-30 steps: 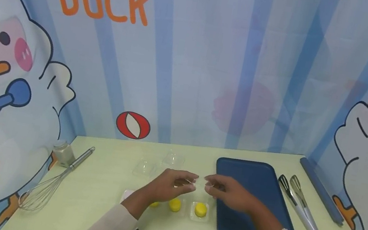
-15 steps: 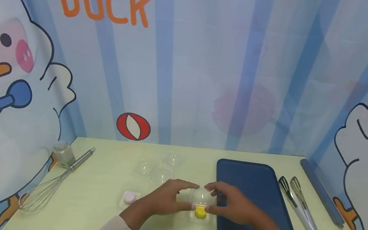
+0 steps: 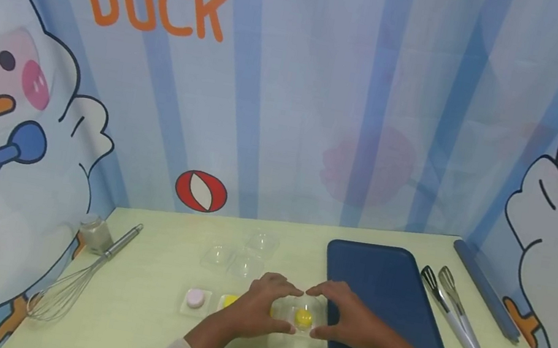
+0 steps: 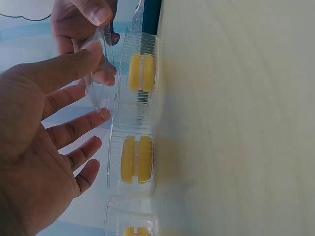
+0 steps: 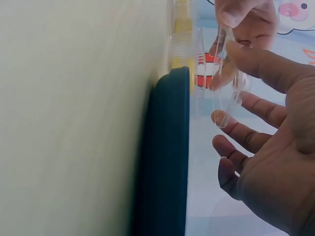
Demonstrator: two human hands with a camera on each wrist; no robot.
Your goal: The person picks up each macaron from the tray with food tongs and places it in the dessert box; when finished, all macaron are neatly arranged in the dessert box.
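Observation:
My left hand [image 3: 255,308] and right hand [image 3: 355,323] pinch opposite edges of one clear plastic lid [image 4: 97,73] between thumbs and fingertips. It is held just above the rightmost clear plastic box, apart from it in both wrist views. That box holds a yellow macaron [image 3: 303,319], seen through the lid from above. A second yellow macaron [image 4: 136,160] stands in the neighbouring clear box, mostly hidden by my left hand in the head view. Further left come another yellow macaron [image 3: 230,300], partly covered, and a pink macaron [image 3: 195,298], each in its own clear box.
Three clear domed lids [image 3: 247,266] lie behind the row. A dark blue tray [image 3: 378,278] is close by my right hand. Tongs [image 3: 465,328] and a dark blue roll [image 3: 487,290] lie to the right. On the left are a whisk [image 3: 85,272] and a small jar [image 3: 96,233].
Both hands have brought the clear lid down and nearer, from behind the row to over the rightmost box. The pink macaron, hidden behind my left arm at first, is now visible.

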